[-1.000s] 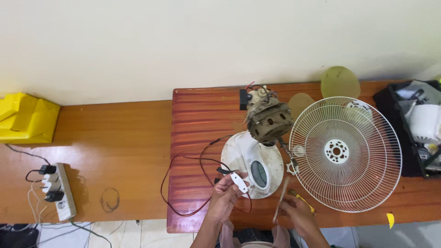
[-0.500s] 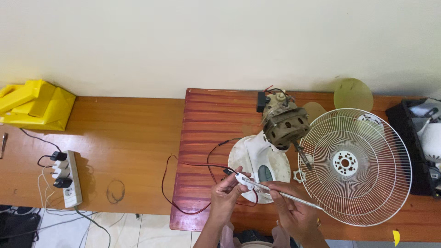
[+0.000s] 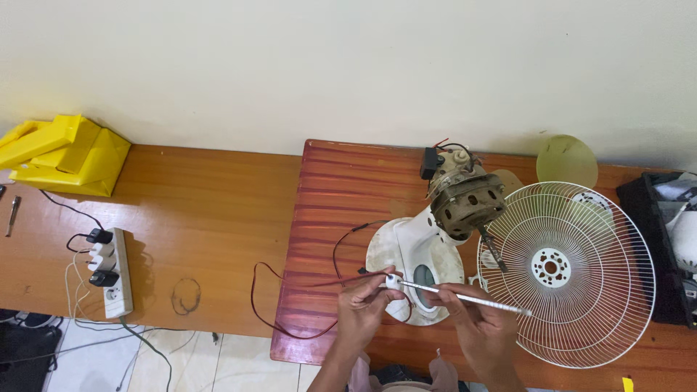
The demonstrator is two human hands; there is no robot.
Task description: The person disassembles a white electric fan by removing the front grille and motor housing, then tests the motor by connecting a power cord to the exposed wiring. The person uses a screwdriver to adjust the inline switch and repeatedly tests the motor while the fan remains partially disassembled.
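Both hands [image 3: 363,308] [image 3: 475,327] pinching thin white rod [image 3: 465,296], wire [image 3: 290,290] seemingly attached; could snag, toppling fan motor [image 3: 465,199].

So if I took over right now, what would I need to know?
Left hand: pinches a small white connector with red wires trailing off.
Right hand: holds a thin white rod, its far tip over the fan grille.
The fan's white base lies on the reddish table, bare motor uncovered.
Done: grille and motor cover are off.
Left: the wiring looks unfinished; fan not reassembled.
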